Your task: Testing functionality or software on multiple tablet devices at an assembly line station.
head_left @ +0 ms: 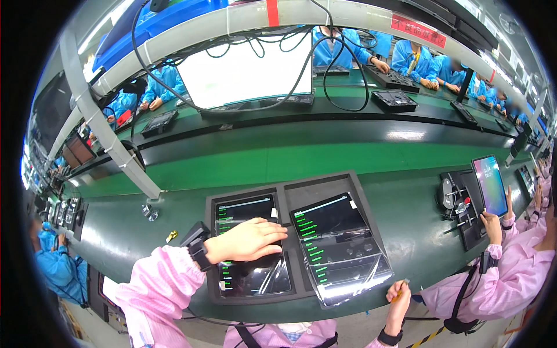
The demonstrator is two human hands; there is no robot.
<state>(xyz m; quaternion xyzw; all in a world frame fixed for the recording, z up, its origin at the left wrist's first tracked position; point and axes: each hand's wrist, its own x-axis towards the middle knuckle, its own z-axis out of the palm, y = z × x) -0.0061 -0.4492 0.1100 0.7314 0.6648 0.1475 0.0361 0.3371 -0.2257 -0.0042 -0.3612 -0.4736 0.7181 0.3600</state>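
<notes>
The person's left hand [246, 239] is spreading flat, palm down, over the left tablet [255, 269], which is lying in the left compartment of a dark two-part tray [319, 180]. Its fingers are stretching out fairly close together toward the divider and are gripping nothing; whether they are pressing on the glass, one cannot tell. The left tablet is showing lines of green text on a black screen, and clear film is shining over its lower part.

The right tablet [331, 238] is lying askew over the right compartment, its near end reaching the tray's near edge. It too is displaying green lines down its left side, with glossy film [354, 287] covering its lower end. Just beside its near right corner, the right hand [398, 301] is hovering, its fingers closing narrowly on a small yellowish piece [399, 294] whose exact kind is too small to tell.

The tray is resting on a dark green counter [174, 217]. Left of it, a small yellow item [172, 236] is lying near some shiny metallic pieces [151, 213]. At the right, a co-worker in pink [507, 284] is holding up a tablet with a colourful screen [492, 185]. Beyond, people in blue are working along another line.
</notes>
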